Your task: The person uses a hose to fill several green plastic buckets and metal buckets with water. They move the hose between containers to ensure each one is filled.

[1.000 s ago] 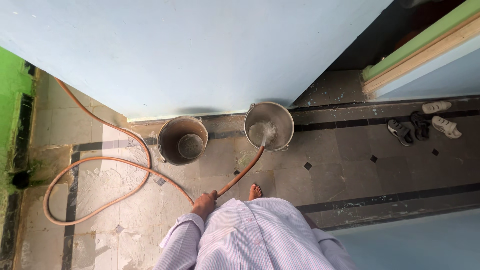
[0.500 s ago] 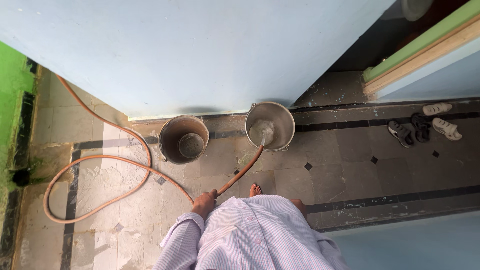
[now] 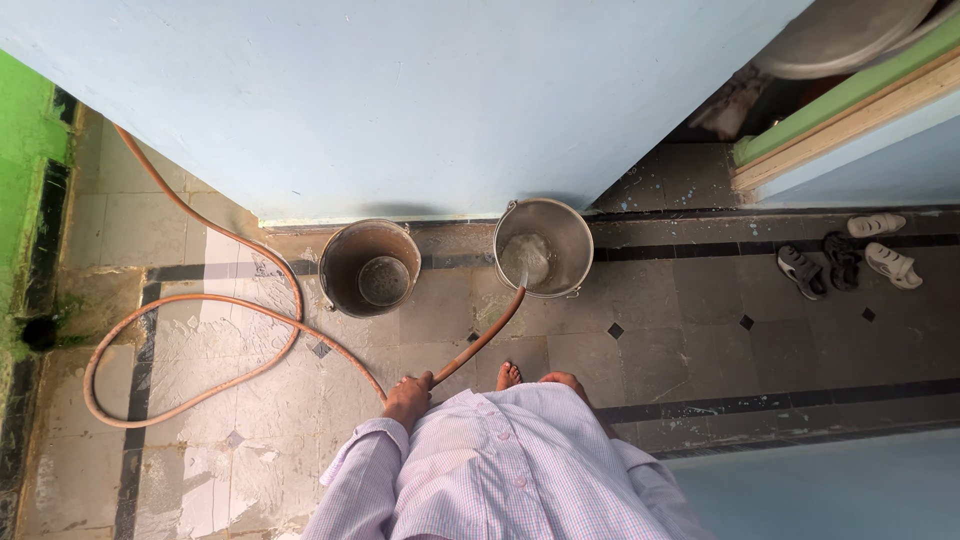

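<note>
My left hand [image 3: 408,398] is shut on an orange-brown hose [image 3: 481,340], held low in front of my shirt. The hose end reaches over the rim of a shiny steel bucket [image 3: 579,262], and water pours from it and foams inside. A darker, rusty metal bucket [image 3: 334,283] stands to its left against the pale blue wall, with only a little in its bottom. Behind my hand the hose runs back in a wide loop [image 3: 150,400] over the wet tiled floor. My right hand [image 3: 566,381] shows only partly at the shirt's edge, next to my bare foot [image 3: 509,375].
The pale blue wall [image 3: 400,110] stands close behind both buckets. Several sandals [image 3: 848,258] lie on the floor at the right. A big metal basin [image 3: 840,35] shows in the doorway at the top right. A green wall and a dark drain hole [image 3: 38,332] are at the left.
The view has tipped up a little, bringing the metal basin into sight. My right hand has come forward past the shirt's edge. The left hand keeps its hold on the hose.
</note>
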